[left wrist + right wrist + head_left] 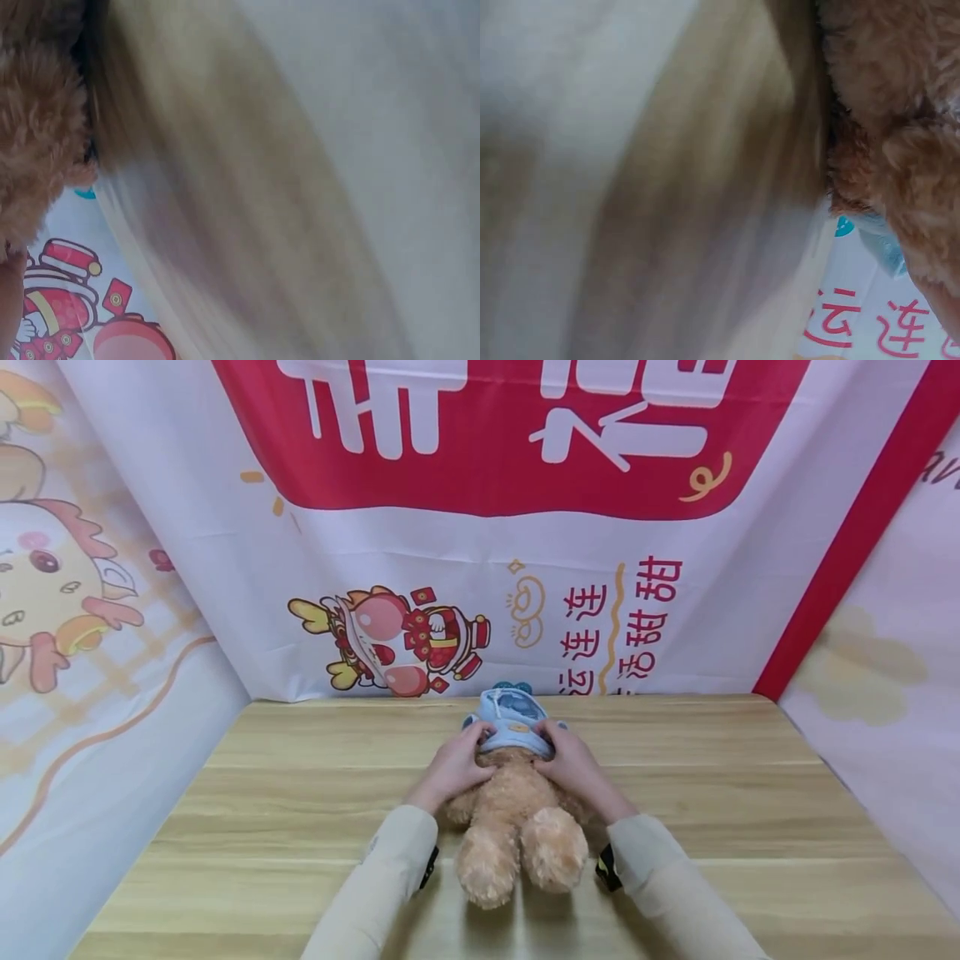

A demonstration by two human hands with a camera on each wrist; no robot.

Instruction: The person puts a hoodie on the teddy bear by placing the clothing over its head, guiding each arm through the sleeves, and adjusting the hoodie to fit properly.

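Note:
A tan plush toy (508, 802) lies on the wooden table, its two round feet toward me and its head end away. A light blue cloth hat (517, 739) with a small yellow patch covers its head. My left hand (456, 770) grips the toy's left side in the head view, thumb at the neck and fingers against the hat's edge. From the other side my right hand (576, 770) holds it the same way. Close up, shaggy fur (37, 142) fills the left edge of the left wrist view. Fur and part of the blue hat (885, 244) show in the right wrist view.
The pale wooden table (300, 827) ends at a white cloth backdrop (240, 560) with red lettering and a cartoon dragon (397, 639). Printed cloth also hangs along the left and right sides. Dark bands (609, 868) sit at both wrists, by the sleeve cuffs.

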